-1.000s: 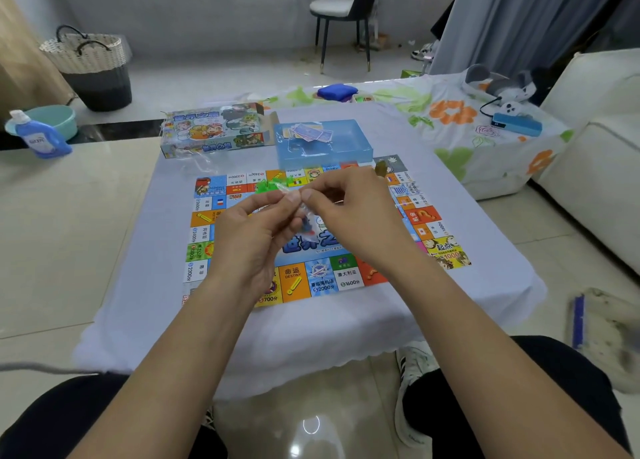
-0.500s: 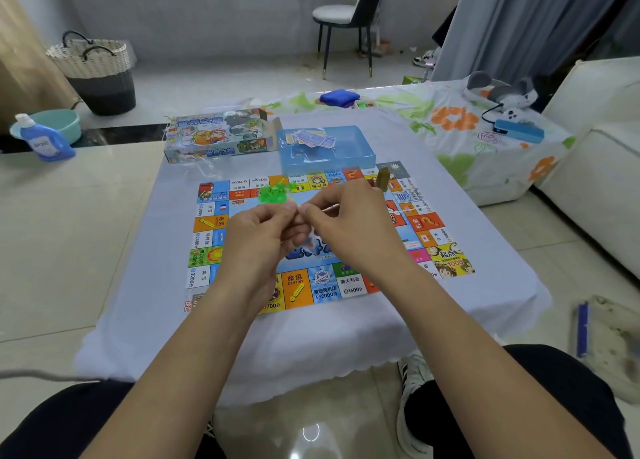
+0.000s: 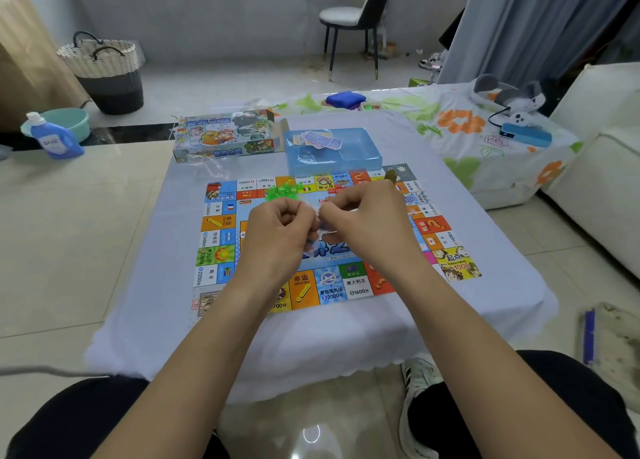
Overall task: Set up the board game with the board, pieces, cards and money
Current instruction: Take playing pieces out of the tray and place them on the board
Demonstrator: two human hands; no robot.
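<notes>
The colourful square game board (image 3: 332,243) lies flat at the middle of the tabletop (image 3: 485,285), which is covered in a pale lavender cloth; a cluster of translucent green plastic pieces (image 3: 282,192) sits on the board toward its far edge. Left hand (image 3: 277,236) and right hand (image 3: 367,223) hover together over the board's centre, fingers curled and fingertips meeting on a small clear item too small to identify. At the tabletop's far edge stand the printed cardboard game box (image 3: 225,136) and, just beside it, a blue plastic tray (image 3: 360,157) holding loose cards (image 3: 320,139).
</notes>
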